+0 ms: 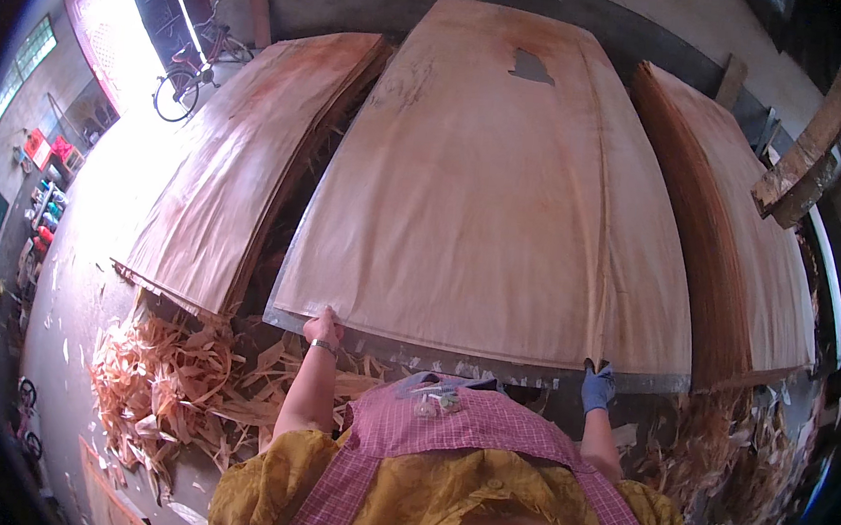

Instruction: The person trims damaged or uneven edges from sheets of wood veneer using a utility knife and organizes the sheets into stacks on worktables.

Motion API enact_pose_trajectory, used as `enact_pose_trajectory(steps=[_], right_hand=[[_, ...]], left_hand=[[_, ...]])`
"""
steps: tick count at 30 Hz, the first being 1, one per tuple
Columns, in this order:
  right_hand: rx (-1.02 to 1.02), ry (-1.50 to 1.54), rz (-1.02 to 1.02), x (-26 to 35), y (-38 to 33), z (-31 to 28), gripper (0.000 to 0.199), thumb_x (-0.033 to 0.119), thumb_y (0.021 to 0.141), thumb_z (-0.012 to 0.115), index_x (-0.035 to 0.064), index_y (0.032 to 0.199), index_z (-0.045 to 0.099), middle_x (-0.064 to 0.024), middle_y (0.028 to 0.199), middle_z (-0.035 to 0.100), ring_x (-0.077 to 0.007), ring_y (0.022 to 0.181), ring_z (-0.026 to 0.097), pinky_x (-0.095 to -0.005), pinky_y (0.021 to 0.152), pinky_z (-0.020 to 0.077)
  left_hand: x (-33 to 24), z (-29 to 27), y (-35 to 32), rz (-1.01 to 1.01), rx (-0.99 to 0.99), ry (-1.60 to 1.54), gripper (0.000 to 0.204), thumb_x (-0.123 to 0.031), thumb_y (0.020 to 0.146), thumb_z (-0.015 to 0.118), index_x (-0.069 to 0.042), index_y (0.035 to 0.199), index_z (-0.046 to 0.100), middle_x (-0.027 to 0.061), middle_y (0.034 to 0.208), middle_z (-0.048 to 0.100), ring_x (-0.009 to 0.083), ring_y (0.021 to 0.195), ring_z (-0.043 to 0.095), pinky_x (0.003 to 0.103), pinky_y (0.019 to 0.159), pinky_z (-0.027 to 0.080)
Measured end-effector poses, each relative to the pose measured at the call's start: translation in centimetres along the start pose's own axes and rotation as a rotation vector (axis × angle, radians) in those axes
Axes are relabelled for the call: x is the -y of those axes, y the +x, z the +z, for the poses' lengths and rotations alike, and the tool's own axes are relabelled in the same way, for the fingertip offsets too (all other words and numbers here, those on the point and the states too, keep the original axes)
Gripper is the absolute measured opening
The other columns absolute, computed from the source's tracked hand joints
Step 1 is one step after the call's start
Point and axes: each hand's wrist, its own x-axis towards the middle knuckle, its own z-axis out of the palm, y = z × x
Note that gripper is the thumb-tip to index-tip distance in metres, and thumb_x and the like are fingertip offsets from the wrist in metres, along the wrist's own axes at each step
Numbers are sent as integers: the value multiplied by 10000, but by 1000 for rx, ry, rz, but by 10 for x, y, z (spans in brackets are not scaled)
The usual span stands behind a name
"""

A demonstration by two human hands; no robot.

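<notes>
A large thin sheet of pale wood veneer (489, 189) lies flat on a table in front of me, with a dark hole near its far end. My left hand (322, 328), bare with a bracelet at the wrist, grips the sheet's near edge at the left. My right hand (597, 385), in a blue glove, pinches the near edge at the right, where a long split runs up the sheet.
A stack of veneer sheets (237, 162) stands to the left and another stack (743, 246) to the right. A heap of veneer scraps (163, 381) covers the floor at my lower left, more scraps lie at the right. A bicycle (185, 80) stands by the bright doorway.
</notes>
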Motion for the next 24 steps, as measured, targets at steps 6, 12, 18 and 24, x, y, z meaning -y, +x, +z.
enact_pose_trajectory(steps=[6,12,18,24], right_hand=[[-110,24,-119,15,4,9,486,474,880,611,13,1035,607,-246,998,656,-425,903,630,-482,745,496],[85,16,-119,19,42,-9,472,463,896,596,-3,969,620,-251,921,652,-432,875,621,-499,731,481],[-484,389,-65,20,126,-90,377,352,929,595,-22,896,620,-229,849,651,-402,811,622,-448,719,475],[-636,1262,-228,98,214,-313,248,187,969,576,-1,1116,645,-28,993,671,-103,841,608,-250,748,491]], left_hand=[[-27,-9,-23,57,71,319,301,-231,801,673,23,656,601,153,635,651,229,493,658,314,345,440],[-18,-17,-6,-40,259,292,361,-275,810,668,2,605,561,92,559,589,206,401,546,339,371,452],[-2,-77,4,32,296,-43,406,-328,917,599,-66,648,444,50,551,461,168,396,435,307,329,373],[-63,-29,-78,132,422,167,287,-333,929,582,-75,826,507,51,628,545,140,425,503,251,330,327]])
